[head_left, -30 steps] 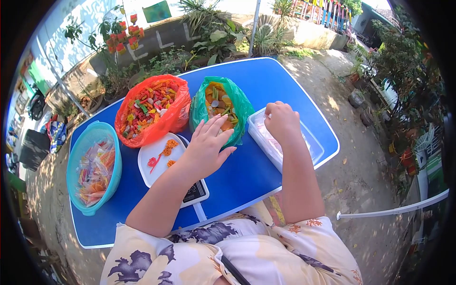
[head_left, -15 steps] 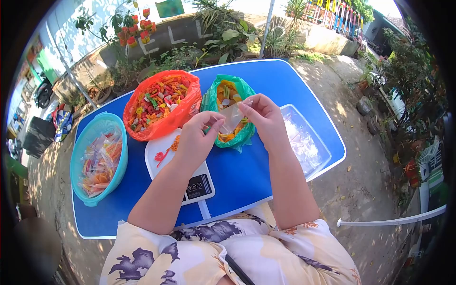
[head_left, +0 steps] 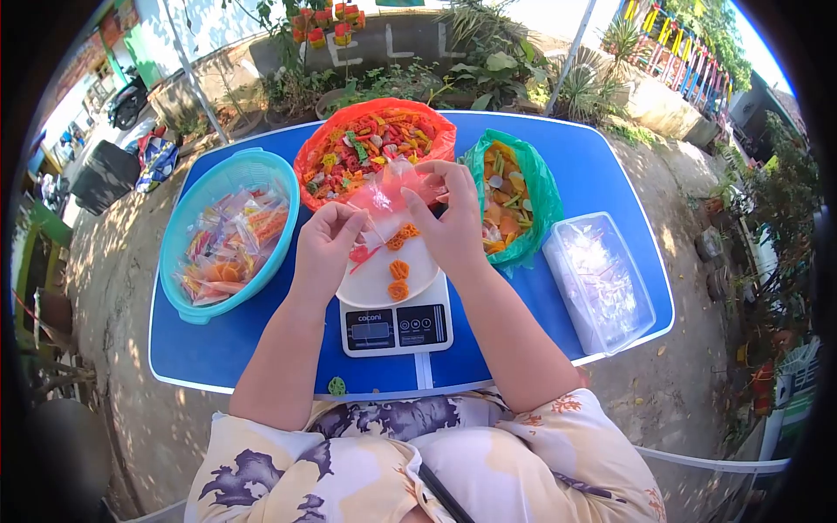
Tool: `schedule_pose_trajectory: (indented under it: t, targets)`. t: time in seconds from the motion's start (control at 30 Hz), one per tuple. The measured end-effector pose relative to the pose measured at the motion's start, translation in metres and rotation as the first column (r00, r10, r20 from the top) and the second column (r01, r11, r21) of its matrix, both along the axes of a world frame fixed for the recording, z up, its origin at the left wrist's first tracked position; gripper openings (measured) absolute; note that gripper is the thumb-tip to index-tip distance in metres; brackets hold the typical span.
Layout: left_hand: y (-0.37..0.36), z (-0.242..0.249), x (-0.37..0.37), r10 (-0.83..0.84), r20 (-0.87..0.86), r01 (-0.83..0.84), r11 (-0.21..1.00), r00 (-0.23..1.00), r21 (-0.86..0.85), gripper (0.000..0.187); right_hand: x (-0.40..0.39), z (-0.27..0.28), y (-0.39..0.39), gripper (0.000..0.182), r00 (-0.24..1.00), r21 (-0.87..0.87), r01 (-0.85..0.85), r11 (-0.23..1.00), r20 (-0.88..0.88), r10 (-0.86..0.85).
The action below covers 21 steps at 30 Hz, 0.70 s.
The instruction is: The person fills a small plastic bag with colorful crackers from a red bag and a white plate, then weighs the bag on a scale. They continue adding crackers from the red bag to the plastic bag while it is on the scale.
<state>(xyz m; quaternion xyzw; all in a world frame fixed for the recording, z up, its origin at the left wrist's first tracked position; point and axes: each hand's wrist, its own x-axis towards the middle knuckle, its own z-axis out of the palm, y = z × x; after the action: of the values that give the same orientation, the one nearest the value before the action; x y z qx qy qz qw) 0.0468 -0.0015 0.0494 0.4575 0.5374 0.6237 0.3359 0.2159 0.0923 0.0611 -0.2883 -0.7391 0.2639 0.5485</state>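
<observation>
A small clear plastic bag (head_left: pixel 384 207) is stretched between my hands, above the back of the scale plate and the front of the red bag. My left hand (head_left: pixel 329 240) pinches its left edge between thumb and fingers. On the other edge, my right hand (head_left: pixel 449 213) grips the plastic with its fingers curled. Below them stands a white kitchen scale (head_left: pixel 366 296) carrying several orange crackers (head_left: pixel 398 289) and a red piece near its left rim. Just behind is the red plastic bag (head_left: pixel 436 126), full of coloured crackers (head_left: pixel 353 157).
At left, a turquoise basket (head_left: pixel 171 283) holds filled clear packets (head_left: pixel 231 244). A green plastic bag (head_left: pixel 545 196) of yellow and orange snacks stands right of my hands. Farther right is a clear tub (head_left: pixel 641 322) of empty plastic bags. One green cracker (head_left: pixel 336 385) lies by the blue table's (head_left: pixel 288 370) front edge.
My hands have moved with the clear bag from over the green bag to above the scale and red bag. The head view has turned left, so the table things appear farther right.
</observation>
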Motion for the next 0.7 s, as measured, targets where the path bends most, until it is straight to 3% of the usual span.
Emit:
schedule_pose_trajectory:
  t: [0.07,0.2,0.4,0.63,0.7]
  targets:
    - [-0.006,-0.006,-0.002,0.057,-0.022,-0.057,0.998,0.998,0.003,0.017,-0.013,-0.006,-0.008,0.027,0.996,0.246,-0.024,0.969,0.085,0.003]
    - [-0.01,-0.014,-0.005,0.06,0.049,-0.062,0.997,0.997,0.052,0.021,-0.024,-0.017,-0.03,0.027,0.97,0.287,-0.068,0.955,0.244,-0.005]
    - [-0.01,-0.023,-0.006,-0.014,0.075,0.008,0.997,0.997,0.078,0.02,-0.028,-0.033,-0.028,0.031,0.96,0.287,-0.132,0.949,0.276,0.05]
    - [-0.014,-0.018,0.0,0.096,-0.299,-0.076,0.994,0.949,0.077,0.014,-0.019,-0.028,-0.029,0.042,0.956,0.267,-0.121,0.956,0.29,0.04]
    - [-0.015,-0.018,-0.002,0.134,-0.385,-0.115,0.991,0.913,0.072,0.014,-0.018,-0.028,-0.026,0.043,0.961,0.368,-0.066,0.928,0.273,-0.04]
